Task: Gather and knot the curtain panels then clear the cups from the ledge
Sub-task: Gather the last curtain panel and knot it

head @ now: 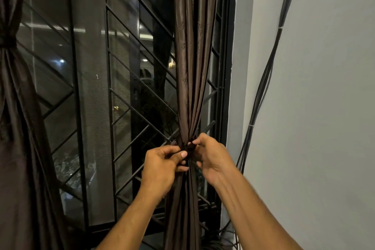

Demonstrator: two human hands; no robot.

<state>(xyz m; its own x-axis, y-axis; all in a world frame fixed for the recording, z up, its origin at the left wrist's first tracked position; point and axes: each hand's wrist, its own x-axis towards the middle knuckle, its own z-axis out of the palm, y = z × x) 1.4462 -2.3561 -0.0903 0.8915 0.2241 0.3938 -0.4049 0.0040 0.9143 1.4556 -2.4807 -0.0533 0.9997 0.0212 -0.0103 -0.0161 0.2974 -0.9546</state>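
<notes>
Knotting, head view: both hands pinch 1 gathered spot on the right curtain panel (190, 67).
Left hand (162, 166): closed on fabric, left of the bundle.
Right hand (211, 158): closed on fabric, right of it.
Axis: panel hangs vertically between the hands, both equally near.
Left curtain panel (12, 107): already cinched.
Cups, ledge: not visible.

the curtain panel (190, 57) is dark brown cloth with a satin sheen; the window grille (129, 91) is matt black metal; the wall (324, 107) is smooth matt paint.
</notes>
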